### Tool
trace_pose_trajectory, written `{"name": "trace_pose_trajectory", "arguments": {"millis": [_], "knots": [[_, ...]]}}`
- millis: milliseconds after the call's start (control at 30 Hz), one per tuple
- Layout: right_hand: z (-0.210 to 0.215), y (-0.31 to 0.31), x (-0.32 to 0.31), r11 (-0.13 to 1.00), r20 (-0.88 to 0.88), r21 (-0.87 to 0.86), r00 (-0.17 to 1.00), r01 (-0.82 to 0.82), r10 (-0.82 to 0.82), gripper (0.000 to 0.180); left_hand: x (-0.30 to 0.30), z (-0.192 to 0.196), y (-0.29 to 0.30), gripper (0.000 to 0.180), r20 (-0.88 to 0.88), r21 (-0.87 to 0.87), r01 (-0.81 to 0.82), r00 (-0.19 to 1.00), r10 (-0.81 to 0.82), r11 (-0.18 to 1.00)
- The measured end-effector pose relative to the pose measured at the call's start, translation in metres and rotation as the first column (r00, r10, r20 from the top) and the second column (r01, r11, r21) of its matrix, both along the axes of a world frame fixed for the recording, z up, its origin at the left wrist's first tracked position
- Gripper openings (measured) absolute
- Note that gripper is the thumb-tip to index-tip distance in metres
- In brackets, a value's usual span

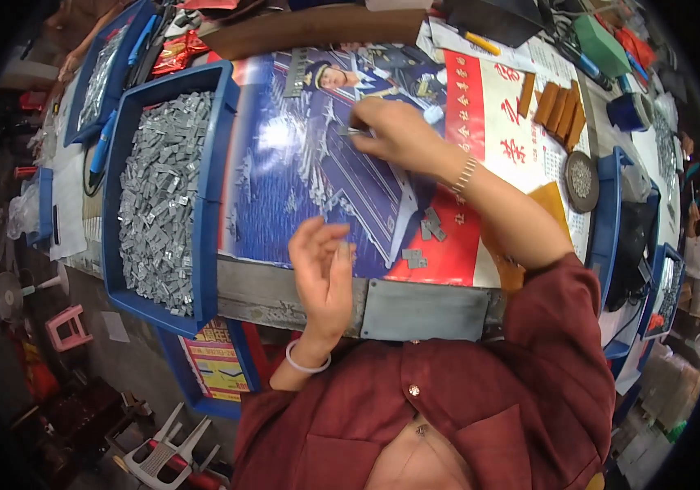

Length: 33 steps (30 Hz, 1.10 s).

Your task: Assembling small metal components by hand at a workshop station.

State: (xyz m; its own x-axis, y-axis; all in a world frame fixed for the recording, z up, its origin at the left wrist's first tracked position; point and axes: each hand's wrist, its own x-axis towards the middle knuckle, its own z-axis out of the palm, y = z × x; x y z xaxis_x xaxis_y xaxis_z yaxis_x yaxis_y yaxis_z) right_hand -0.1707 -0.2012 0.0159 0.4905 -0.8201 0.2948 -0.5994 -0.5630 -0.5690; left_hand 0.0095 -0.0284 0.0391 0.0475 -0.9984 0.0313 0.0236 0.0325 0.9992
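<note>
Tray (pixel 214 180) of small grey pieces (pixel 166 196) sits left of the poster (pixel 272 208), probably for easy reach, while the right hand (pixel 399 135) pinches what seems a grey bit (pixel 353 131) over the poster and the left hand (pixel 323 282), slack, seemingly empty, hovers nearer the body

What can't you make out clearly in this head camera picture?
All in the head view:
Small grey thing at the right hand: its full shape, covered by fingers.
Left hand: whether it holds anything; blurred, fingers curled.
Grey pieces in the blue bin: lower layers, buried under upper ones.
Poster: part hidden behind the right hand and forearm.
Another person's arm: cut off by the top rim.
</note>
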Motion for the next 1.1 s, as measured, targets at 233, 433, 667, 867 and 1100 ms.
{"name": "trace_pose_trajectory", "arguments": {"millis": [233,433,667,867,1100], "knots": [[-0.033,-0.056,0.077,0.992,-0.048,-0.043,0.992,0.115,-0.117,0.02,0.024,-0.046,0.044,0.046,0.196,-0.127,-0.046,0.978,0.071,0.991],[-0.03,-0.071,0.093,0.992,-0.025,-0.012,0.992,0.125,-0.125,0.031,0.028,-0.058,0.05,0.046,0.271,-0.151,0.069,0.962,-0.026,0.986],[-0.034,-0.077,0.083,0.983,0.008,-0.015,0.983,0.182,-0.182,0.028,0.024,-0.058,0.044,0.043,0.223,-0.151,0.079,0.974,-0.044,0.985],[-0.008,-0.049,0.038,0.992,0.171,-0.038,0.979,0.121,-0.113,0.015,0.027,-0.066,0.05,0.038,0.232,-0.151,-0.052,0.969,0.086,0.987],[-0.02,-0.059,-0.168,0.75,-0.114,-0.231,0.748,0.62,-0.653,0.02,0.022,-0.056,0.04,0.031,0.307,-0.118,0.056,0.951,-0.017,0.991]]}}
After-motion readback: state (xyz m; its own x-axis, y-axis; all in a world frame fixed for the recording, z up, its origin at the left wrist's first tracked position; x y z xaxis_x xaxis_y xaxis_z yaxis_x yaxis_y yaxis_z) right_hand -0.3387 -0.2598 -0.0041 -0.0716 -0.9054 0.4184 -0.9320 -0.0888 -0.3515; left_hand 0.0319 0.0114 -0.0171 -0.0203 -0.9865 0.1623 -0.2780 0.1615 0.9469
